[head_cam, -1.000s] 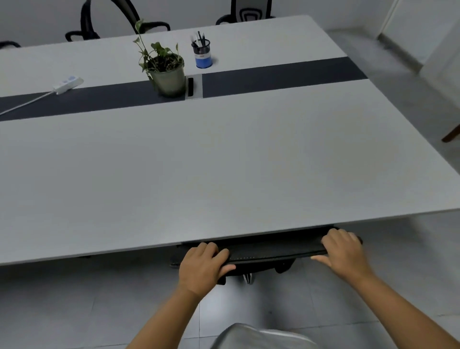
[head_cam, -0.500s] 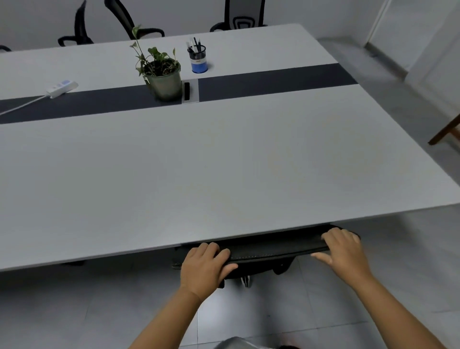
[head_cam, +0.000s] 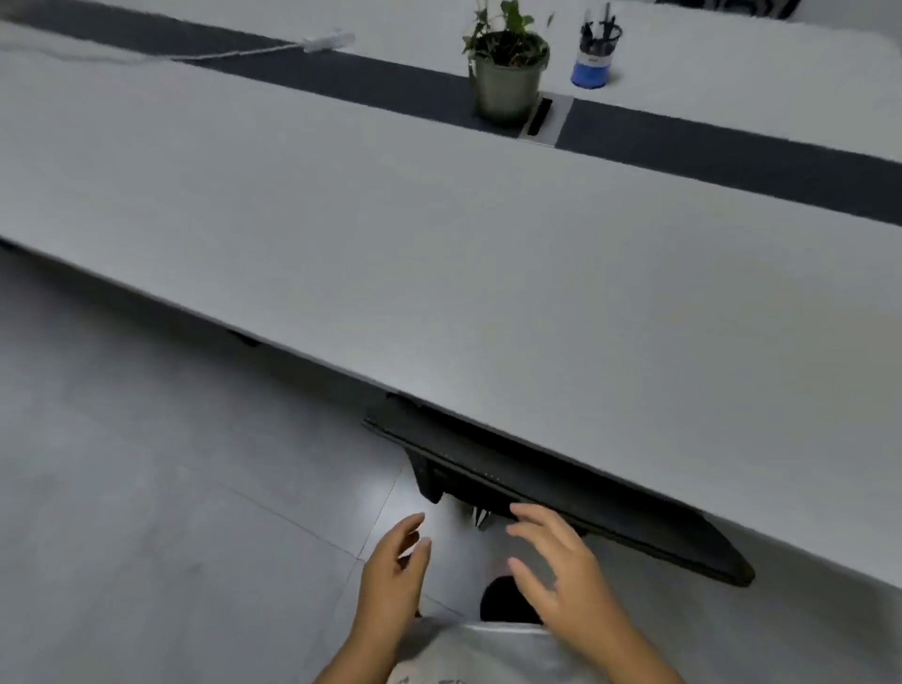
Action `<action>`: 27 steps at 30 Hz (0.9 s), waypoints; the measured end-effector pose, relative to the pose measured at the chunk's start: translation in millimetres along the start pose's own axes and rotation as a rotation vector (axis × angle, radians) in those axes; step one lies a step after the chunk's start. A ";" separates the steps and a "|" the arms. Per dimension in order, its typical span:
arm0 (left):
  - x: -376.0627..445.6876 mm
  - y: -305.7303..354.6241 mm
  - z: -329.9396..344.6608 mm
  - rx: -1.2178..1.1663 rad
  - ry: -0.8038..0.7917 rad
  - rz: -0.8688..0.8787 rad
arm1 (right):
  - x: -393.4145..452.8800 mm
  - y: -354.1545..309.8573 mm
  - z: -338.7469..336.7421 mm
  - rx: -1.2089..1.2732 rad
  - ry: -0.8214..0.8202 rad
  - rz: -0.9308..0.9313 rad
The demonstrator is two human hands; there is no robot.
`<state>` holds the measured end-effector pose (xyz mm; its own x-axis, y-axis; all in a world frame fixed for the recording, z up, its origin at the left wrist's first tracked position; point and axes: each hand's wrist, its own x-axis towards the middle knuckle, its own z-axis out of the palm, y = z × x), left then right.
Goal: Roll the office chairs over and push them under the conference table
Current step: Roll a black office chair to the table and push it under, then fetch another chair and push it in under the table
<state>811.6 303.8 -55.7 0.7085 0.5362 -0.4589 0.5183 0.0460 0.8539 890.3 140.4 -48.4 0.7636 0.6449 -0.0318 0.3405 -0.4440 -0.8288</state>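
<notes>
A black office chair [head_cam: 561, 493] stands tucked under the near edge of the large grey conference table [head_cam: 390, 244]; only the top of its backrest shows below the tabletop. My left hand [head_cam: 395, 571] hovers over the floor, fingers relaxed, holding nothing. My right hand [head_cam: 561, 566] floats just in front of the backrest with fingers spread, apart from the chair. The chair's seat and wheels are hidden under the table.
On the table's dark centre strip stand a potted plant [head_cam: 507, 73] and a blue pen cup [head_cam: 593, 56]; a white power strip [head_cam: 332, 39] lies further left. Grey tiled floor [head_cam: 146, 488] spreads to the left. Another chair's top [head_cam: 732, 6] shows across the table.
Both hands have let go of the chair's backrest and drawn back toward me. The view has swung to the left, so the table now runs diagonally.
</notes>
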 end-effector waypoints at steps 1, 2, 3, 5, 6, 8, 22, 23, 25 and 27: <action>-5.0 -3.3 0.9 -0.041 0.082 -0.049 | 5.8 8.9 -7.7 0.015 -0.145 0.026; -11.7 -7.2 1.7 -0.086 0.166 -0.078 | 11.2 16.2 -14.3 -0.004 -0.295 0.038; -19.9 -11.2 2.4 -0.125 0.245 -0.099 | 15.3 23.6 -18.7 -0.061 -0.420 0.042; -43.1 -22.9 5.7 -0.192 0.384 -0.143 | 23.4 28.9 -17.9 -0.160 -0.619 0.016; -57.5 -30.4 9.0 -0.227 0.448 -0.165 | 26.5 25.8 -13.5 -0.176 -0.702 -0.003; -88.7 -49.3 16.6 -0.281 0.563 -0.190 | 26.5 18.6 3.1 -0.184 -0.820 -0.062; -429.6 -207.6 132.8 -0.880 1.613 -0.515 | -231.2 -73.6 154.3 -0.359 -1.618 -0.635; -447.2 -216.8 143.3 -0.903 1.652 -0.535 | -252.6 -75.8 160.6 -0.371 -1.664 -0.663; -474.7 -232.1 157.5 -0.969 1.709 -0.565 | -289.8 -82.1 170.6 -0.396 -1.758 -0.701; -495.2 -247.3 160.1 -1.031 1.788 -0.568 | -321.1 -92.9 182.2 -0.436 -1.823 -0.768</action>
<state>409.3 -108.0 -78.9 -0.8085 0.2907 -0.5117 -0.3609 0.4419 0.8212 513.4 87.9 -63.0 -0.8133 0.3634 -0.4543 0.5572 0.2618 -0.7880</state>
